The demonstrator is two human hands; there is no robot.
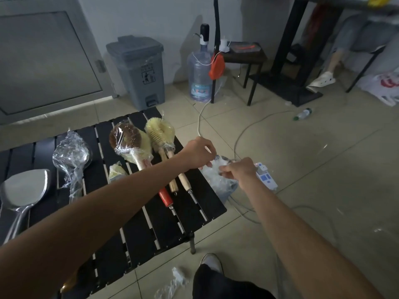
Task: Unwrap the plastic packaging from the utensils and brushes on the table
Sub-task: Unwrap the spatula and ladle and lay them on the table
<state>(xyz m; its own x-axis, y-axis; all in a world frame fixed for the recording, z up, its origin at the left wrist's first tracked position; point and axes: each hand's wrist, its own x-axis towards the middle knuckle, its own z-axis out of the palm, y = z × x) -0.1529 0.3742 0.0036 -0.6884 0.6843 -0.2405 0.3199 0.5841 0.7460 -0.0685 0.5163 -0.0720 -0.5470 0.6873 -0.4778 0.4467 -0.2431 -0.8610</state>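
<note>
right of centre, past the surface [164, 225] edge | left hand [197, 155] and right hand [238, 172] curled, pinching a clear plastic wad [212, 170] between them | step: likely pulling wrap loose, cannot tell off what | wrapped at centre left: ladle [71, 156], brushes [131, 143]; bare spatula [26, 188] lower left | next: drop wad, grasp a wrapped brush by its film

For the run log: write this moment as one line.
left hand + right hand: hold plastic beside table | ladle, brushes: wrapped | spatula: bare
</note>
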